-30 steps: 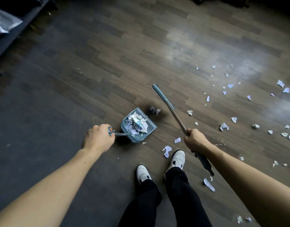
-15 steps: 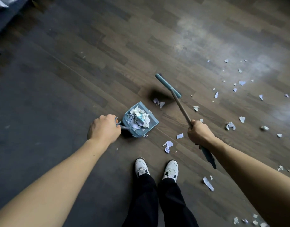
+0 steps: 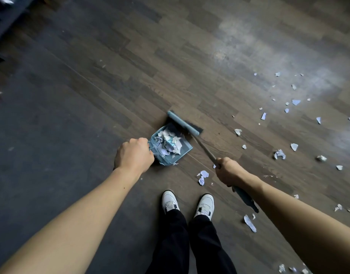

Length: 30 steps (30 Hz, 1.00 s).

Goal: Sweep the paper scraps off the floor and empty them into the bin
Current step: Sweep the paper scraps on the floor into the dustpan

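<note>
On dark plank flooring [image 3: 91,99], the left hand [image 3: 133,155] is gripping the scrap-filled dustpan [image 3: 185,150], the right hand [image 3: 229,172] is clasping the broom [image 3: 183,123] at its twelve o'clock, paper scraps [image 3: 280,154] lying toward three o'clock.

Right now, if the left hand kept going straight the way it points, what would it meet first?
The left hand grips the dustpan; just beyond, probably the broom head at the pan's mouth, though depth is unclear.
</note>
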### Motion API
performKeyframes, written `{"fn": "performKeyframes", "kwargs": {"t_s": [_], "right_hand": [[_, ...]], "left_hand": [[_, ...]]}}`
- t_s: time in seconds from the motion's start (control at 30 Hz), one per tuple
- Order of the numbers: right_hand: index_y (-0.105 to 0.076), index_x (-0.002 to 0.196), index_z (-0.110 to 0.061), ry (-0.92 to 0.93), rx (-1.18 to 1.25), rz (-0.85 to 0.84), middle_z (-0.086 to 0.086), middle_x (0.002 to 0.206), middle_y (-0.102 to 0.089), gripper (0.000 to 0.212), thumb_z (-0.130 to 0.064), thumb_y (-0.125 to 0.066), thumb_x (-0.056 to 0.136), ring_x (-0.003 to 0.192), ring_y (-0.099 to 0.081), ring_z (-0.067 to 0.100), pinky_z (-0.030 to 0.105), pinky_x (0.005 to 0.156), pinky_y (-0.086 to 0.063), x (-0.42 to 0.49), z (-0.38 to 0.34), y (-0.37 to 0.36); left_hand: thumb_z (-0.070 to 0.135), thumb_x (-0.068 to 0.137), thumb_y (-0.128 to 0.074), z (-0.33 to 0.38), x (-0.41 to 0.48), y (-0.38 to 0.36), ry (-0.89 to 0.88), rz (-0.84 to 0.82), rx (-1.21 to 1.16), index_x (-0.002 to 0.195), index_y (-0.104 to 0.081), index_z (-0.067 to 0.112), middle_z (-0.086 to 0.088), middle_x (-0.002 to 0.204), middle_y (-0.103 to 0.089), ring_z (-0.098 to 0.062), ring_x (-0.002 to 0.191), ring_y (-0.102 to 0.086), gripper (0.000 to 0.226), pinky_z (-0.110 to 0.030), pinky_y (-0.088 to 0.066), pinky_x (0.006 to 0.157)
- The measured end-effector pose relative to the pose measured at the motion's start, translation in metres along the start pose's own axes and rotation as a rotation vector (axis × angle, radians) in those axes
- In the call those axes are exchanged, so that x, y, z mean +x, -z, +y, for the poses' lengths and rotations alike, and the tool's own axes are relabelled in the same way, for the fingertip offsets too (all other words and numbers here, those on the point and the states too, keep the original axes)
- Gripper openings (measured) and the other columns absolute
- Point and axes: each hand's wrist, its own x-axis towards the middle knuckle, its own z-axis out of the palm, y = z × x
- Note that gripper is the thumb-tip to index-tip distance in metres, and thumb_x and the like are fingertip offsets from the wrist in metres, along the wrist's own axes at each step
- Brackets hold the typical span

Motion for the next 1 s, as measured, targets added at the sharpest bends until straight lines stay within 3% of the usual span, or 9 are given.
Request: {"fn": "performKeyframes", "kwargs": {"t_s": [0.13, 0.3, 0.47, 0.63, 0.77, 0.9, 1.0], "right_hand": [[-0.061, 0.115, -0.009, 0.070, -0.006, -0.039, 0.012, 0.079, -0.057, 0.029, -0.014, -0.040, 0.096, 0.043, -0.051, 0.019, 0.017, 0.031, -0.039, -0.033, 0.014, 0.001], [-0.059, 0.122, -0.013, 0.088, 0.037, 0.047, 0.013, 0.083, -0.063, 0.032, -0.017, -0.038, 0.098, 0.044, -0.055, 0.021, 0.022, 0.034, -0.044, -0.044, 0.017, 0.010], [-0.052, 0.104, -0.013, 0.056, 0.051, 0.079, 0.014, 0.083, -0.059, 0.019, -0.014, -0.036, 0.096, 0.049, -0.055, 0.024, 0.030, 0.039, -0.050, -0.029, 0.007, 0.000], [-0.054, 0.098, -0.010, 0.068, 0.087, 0.000, 0.009, 0.072, -0.054, 0.015, -0.013, -0.040, 0.095, 0.050, -0.049, 0.019, 0.035, 0.052, -0.051, -0.033, -0.002, -0.023], [-0.050, 0.093, -0.013, 0.108, 0.096, 0.033, 0.007, 0.067, -0.051, 0.013, -0.015, -0.038, 0.096, 0.042, -0.045, 0.017, 0.027, 0.038, -0.046, -0.056, 0.000, -0.026], [-0.054, 0.115, -0.012, 0.078, 0.097, 0.100, 0.024, 0.099, -0.062, 0.028, -0.017, -0.036, 0.096, 0.049, -0.048, 0.020, 0.022, 0.033, -0.045, -0.063, 0.003, -0.017], [-0.056, 0.113, -0.011, 0.055, 0.138, 0.143, 0.015, 0.083, -0.062, 0.027, -0.016, -0.036, 0.095, 0.043, -0.054, 0.023, 0.026, 0.031, -0.045, -0.060, 0.006, -0.008]], "left_hand": [[0.027, 0.088, -0.053, 0.002, -0.001, 0.002, -0.003, 0.003, 0.005, 0.096, -0.065, 0.016, -0.014, 0.097, -0.068, -0.037, 0.092, -0.062, 0.018, -0.036, -0.048, 0.073], [0.023, 0.087, -0.053, 0.001, -0.003, 0.004, 0.009, 0.000, -0.009, 0.094, -0.064, 0.017, -0.014, 0.096, -0.068, -0.037, 0.090, -0.062, 0.015, -0.036, -0.048, 0.074], [0.024, 0.087, -0.052, -0.001, -0.005, 0.001, 0.005, 0.017, -0.005, 0.091, -0.063, 0.016, -0.014, 0.094, -0.068, -0.037, 0.088, -0.062, 0.014, -0.036, -0.048, 0.072], [0.025, 0.087, -0.052, -0.004, -0.010, -0.004, 0.004, 0.025, -0.010, 0.092, -0.064, 0.017, -0.014, 0.093, -0.068, -0.037, 0.088, -0.062, 0.014, -0.035, -0.048, 0.071], [0.028, 0.088, -0.055, -0.019, -0.026, -0.006, 0.014, 0.011, -0.056, 0.098, -0.064, 0.022, -0.011, 0.094, -0.068, -0.036, 0.088, -0.062, 0.015, -0.035, -0.050, 0.072], [0.030, 0.086, -0.057, -0.039, -0.049, -0.002, 0.038, -0.002, -0.109, 0.098, -0.065, 0.024, -0.010, 0.092, -0.068, -0.035, 0.086, -0.061, 0.016, -0.034, -0.049, 0.070], [0.032, 0.086, -0.058, -0.052, -0.061, 0.002, 0.050, 0.003, -0.118, 0.095, -0.065, 0.026, -0.008, 0.089, -0.068, -0.034, 0.083, -0.061, 0.013, -0.033, -0.049, 0.069]]}}
